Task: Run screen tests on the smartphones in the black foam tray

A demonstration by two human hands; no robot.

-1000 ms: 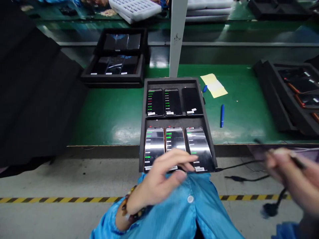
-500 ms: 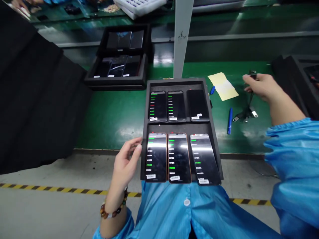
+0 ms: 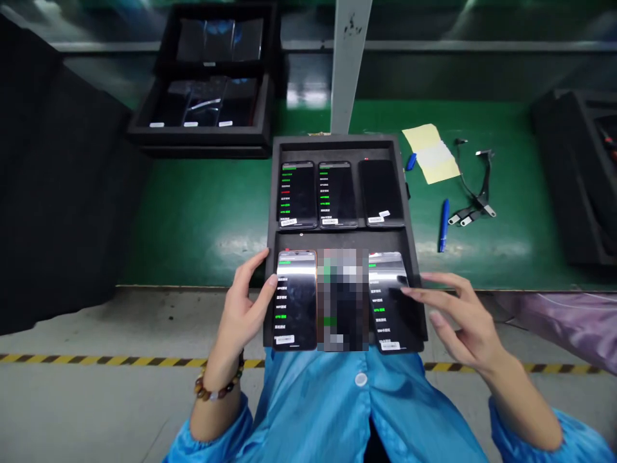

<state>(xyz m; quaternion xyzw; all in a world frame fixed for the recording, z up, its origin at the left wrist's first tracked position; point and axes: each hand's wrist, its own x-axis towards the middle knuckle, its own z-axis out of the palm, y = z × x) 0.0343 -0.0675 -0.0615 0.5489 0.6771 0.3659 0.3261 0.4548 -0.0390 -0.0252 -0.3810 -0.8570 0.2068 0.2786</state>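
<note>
A black foam tray (image 3: 337, 143) carries two rows of phones and juts over the front edge of the green table. My left hand (image 3: 245, 302) holds the tray's left rim, its thumb beside the lower-left phone (image 3: 295, 302). Over the right rim, my right hand (image 3: 463, 318) is open with fingers spread. One fingertip reaches the lower-right phone (image 3: 393, 305); whether it touches the glass I cannot tell. The lower-middle phone is masked by pixelation. Lit lists with green lines show on the upper-left phone (image 3: 297, 193) and upper-middle phone (image 3: 337, 193). The upper-right phone (image 3: 381, 190) has a dark screen.
Right of the tray lie a blue pen (image 3: 444, 225), its blue cap (image 3: 411, 161), yellow paper (image 3: 431, 154) and a short black cable bundle (image 3: 482, 199). Stacked phone trays (image 3: 202, 138) stand back left. A black bin (image 3: 573, 186) is at right, a grey post (image 3: 348, 71) behind.
My right hand has let go of the cable, which now lies on the table, and has come down to the lower-right phone. My left hand stays at the tray's left rim. The view has shifted.
</note>
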